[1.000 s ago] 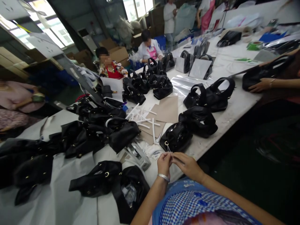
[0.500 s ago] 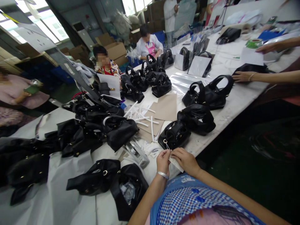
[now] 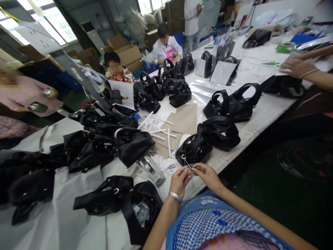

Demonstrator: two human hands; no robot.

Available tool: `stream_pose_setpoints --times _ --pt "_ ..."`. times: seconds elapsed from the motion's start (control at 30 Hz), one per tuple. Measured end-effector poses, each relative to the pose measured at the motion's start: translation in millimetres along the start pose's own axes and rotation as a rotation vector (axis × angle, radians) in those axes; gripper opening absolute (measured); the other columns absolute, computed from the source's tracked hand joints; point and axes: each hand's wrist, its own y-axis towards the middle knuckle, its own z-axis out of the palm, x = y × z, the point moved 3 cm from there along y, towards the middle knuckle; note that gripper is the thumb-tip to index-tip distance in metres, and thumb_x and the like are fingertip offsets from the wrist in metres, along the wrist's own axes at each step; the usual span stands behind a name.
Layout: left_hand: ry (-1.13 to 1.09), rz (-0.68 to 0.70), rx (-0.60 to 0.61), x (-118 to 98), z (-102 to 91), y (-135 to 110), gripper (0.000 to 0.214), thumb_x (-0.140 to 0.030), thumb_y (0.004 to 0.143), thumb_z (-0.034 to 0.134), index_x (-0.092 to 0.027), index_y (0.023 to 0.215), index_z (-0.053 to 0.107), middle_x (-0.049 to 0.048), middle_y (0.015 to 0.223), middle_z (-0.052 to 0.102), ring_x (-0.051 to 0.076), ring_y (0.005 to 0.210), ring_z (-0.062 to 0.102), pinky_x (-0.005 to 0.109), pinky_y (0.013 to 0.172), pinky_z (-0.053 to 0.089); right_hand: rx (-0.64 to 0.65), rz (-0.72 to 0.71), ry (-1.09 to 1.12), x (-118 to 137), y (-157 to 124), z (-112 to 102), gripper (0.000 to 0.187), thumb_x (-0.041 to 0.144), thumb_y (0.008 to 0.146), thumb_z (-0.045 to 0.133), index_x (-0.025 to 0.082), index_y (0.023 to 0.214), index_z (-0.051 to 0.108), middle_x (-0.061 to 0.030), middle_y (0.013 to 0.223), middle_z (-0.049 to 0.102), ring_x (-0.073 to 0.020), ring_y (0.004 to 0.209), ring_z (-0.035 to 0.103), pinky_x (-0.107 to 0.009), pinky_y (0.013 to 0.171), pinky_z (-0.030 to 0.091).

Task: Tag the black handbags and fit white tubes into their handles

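Observation:
A black handbag (image 3: 194,149) sits on the table right in front of my hands. Thin white string (image 3: 186,161) runs from the gold ring (image 3: 183,157) at the bag's near side down to my fingertips, its strands crossing there. My left hand (image 3: 180,180) pinches the string, with a silver bangle on the wrist. Close on its right, my right hand (image 3: 208,176) is closed in a pinch on the string too. Whatever else lies between the fingers is too small to tell. Left of the hands are a metal tape dispenser (image 3: 152,170) and white printed labels (image 3: 170,167).
Several black handbags (image 3: 218,132) stand along the table (image 3: 270,114), with more heaped on the left (image 3: 88,149). White tubes (image 3: 169,142) and brown card sheets (image 3: 184,118) lie in the middle. A co-worker's hands (image 3: 299,66) work over a black bag at right.
The white tag seen under my right hand is no longer visible. My hands have spread slightly, and the strands now cross. The co-worker's hands at right have come together over the bag.

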Motion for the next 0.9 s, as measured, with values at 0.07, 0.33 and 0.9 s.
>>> stream_pose_setpoints --times 0.07,0.33,0.9 --pt "0.031 -0.006 0.007 2 1.9 -1 0.035 -0.028 0.064 0.079 -0.011 0.093 0.068 0.0101 0.089 0.069 0.012 0.076 0.065 0.017 0.065 0.053 0.005 0.027 0.032 -1 0 1 0.035 0.047 0.071 0.066 0.016 0.087 0.061 -0.0050 0.084 0.067 -0.0178 0.081 0.063 -0.031 0.077 0.051" --pt "0.084 0.106 -0.014 2 2.5 4 0.035 -0.029 0.062 0.080 -0.011 0.089 0.066 0.0089 0.084 0.069 0.015 0.078 0.066 0.019 0.066 0.050 -0.024 0.030 -0.012 -9 -1 -1 0.031 0.045 0.073 0.064 0.017 0.087 0.064 -0.0038 0.087 0.065 -0.0160 0.080 0.058 -0.026 0.071 0.048" --pt "0.225 0.196 -0.098 2 1.8 10 0.035 -0.037 0.063 0.077 -0.013 0.085 0.066 0.0051 0.074 0.067 0.012 0.069 0.060 0.017 0.054 0.036 -0.035 -0.033 -0.091 0 -2 4 0.026 0.040 0.074 0.065 0.017 0.086 0.063 -0.0041 0.085 0.068 -0.0175 0.082 0.062 -0.029 0.078 0.049"
